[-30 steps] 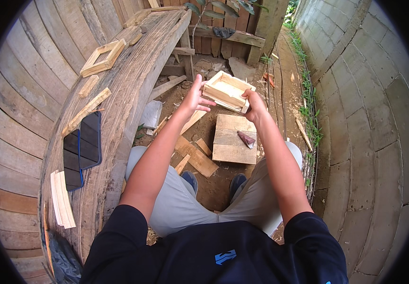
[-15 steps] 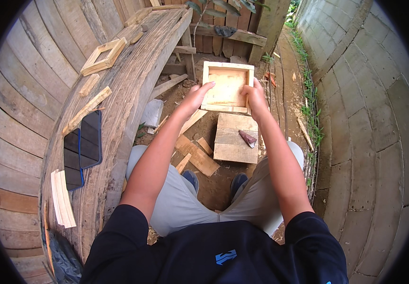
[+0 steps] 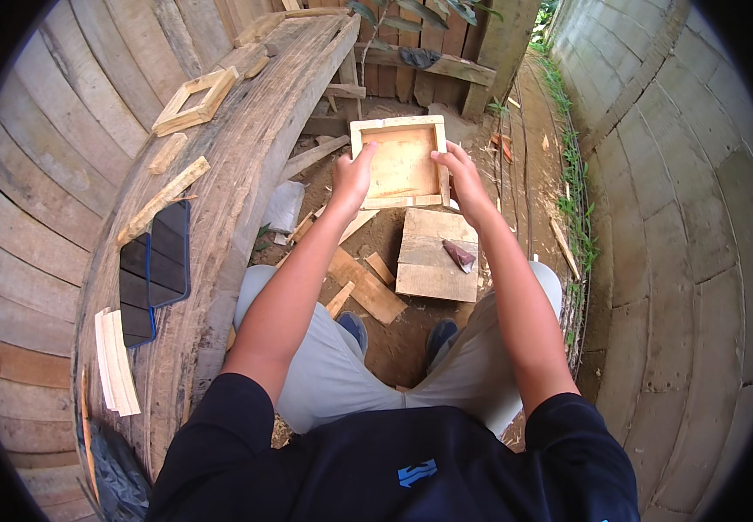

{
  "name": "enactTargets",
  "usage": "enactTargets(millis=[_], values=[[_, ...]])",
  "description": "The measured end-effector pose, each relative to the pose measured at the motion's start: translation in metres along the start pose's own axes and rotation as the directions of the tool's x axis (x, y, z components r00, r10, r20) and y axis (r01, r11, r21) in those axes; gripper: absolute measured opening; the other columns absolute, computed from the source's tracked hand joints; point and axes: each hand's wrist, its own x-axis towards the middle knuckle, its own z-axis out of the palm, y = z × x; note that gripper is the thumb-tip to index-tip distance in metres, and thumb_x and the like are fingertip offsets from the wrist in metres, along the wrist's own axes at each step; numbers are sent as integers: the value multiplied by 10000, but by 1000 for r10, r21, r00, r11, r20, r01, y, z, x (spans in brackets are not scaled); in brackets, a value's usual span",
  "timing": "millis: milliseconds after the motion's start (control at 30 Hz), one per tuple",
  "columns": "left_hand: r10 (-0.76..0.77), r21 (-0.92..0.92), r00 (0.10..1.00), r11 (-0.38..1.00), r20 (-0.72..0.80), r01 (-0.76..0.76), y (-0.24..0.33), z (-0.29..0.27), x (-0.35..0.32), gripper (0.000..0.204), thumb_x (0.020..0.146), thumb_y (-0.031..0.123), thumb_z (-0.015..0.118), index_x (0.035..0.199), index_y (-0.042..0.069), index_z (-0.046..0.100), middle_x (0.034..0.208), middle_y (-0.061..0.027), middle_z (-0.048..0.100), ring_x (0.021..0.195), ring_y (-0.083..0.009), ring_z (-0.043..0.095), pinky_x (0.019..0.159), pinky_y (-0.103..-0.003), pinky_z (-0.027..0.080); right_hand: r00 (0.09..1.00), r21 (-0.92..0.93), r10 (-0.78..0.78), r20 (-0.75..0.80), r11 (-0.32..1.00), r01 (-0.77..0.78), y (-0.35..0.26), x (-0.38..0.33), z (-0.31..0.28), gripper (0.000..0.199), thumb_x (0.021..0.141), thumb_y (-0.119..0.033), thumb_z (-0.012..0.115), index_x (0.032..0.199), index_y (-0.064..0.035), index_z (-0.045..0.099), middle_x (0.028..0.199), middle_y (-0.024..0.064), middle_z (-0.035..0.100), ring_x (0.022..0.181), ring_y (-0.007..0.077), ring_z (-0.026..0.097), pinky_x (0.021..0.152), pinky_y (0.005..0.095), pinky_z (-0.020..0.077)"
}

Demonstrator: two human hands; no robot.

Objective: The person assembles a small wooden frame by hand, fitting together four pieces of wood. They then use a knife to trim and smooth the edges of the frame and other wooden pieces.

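Observation:
Out in front of me I hold up a shallow, square wooden box [image 3: 398,203], its inside facing me. My left hand [image 3: 353,181] grips its left side, with the thumb over the edge. On the right side, my right hand [image 3: 463,181] is closed around the frame, its thumb bent over the rim. The fingers behind the box are mostly hidden. Below it, near my knees, stands a wooden block or stool [image 3: 433,230] topped with boards. A small dark reddish cone-shaped packet [image 3: 459,256] lies on that top.
A long plank bench [image 3: 246,130] runs along my left, bearing a small square wooden frame [image 3: 195,101], wood strips [image 3: 163,200] and two dark phones [image 3: 170,252]. Offcuts [image 3: 368,287] litter the dirt floor. A block wall [image 3: 672,217] rises on the right; a board wall [image 3: 37,191] stands left.
Both hands have shifted the box a little to the left. My right fingers are slightly looser and more extended on its edge.

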Motion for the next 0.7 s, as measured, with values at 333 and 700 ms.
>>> enactTargets(millis=[333, 700], values=[[-224, -421, 974, 887, -27, 192, -6, -13, 21, 646, 951, 431, 592, 1321, -98, 578, 1289, -215, 644, 1154, -258, 636, 990, -393, 490, 959, 343, 273, -74, 910, -233, 1, 3, -10, 521, 1052, -381, 419, 1444, -39, 454, 1170, 157, 608, 811, 234, 687, 709, 374, 579], [-128, -407, 934, 913, -333, -19, 10, 6, -11, 630, 974, 416, 545, 1194, -170, 612, 1211, -299, 662, 1129, -329, 646, 986, -409, 481, 989, 391, -37, 140, 920, -21, 10, -42, 56, 979, 888, -194, 782, 1568, 54, 122, 1220, 137, 593, 1142, 239, 608, 984, 379, 520]])
